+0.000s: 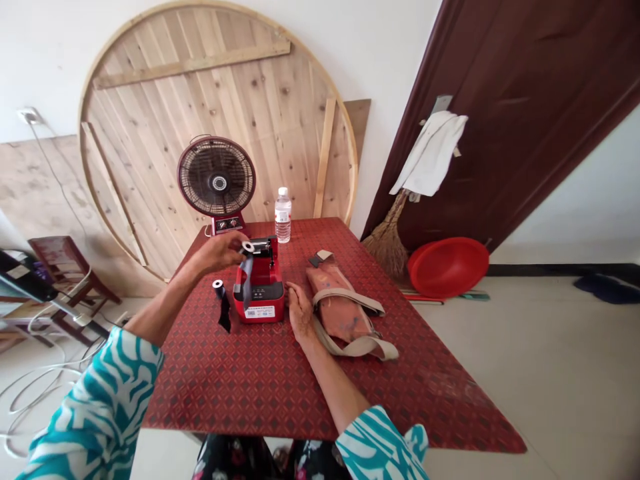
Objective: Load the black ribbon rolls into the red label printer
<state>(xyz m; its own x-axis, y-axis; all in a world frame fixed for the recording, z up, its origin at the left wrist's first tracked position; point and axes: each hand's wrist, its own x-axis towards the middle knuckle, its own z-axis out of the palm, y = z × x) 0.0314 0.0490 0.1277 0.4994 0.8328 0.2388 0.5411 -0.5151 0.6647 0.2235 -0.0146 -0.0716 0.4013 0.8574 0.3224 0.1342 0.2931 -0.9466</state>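
Observation:
A red and black label printer stands on the table with its lid raised. My left hand is closed on a ribbon roll with a white core, held at the printer's upper left. From that roll a strip of dark film hangs down over the printer's front. To the left of the printer, a second roll has a loose black tail lying on the tabletop. My right hand rests against the printer's right side, fingers stretched out and gripping nothing.
Right of my right hand lies a worn orange-brown bag with beige straps. At the far side of the red patterned table stand a fan and a water bottle. A red basin and broom are by the door.

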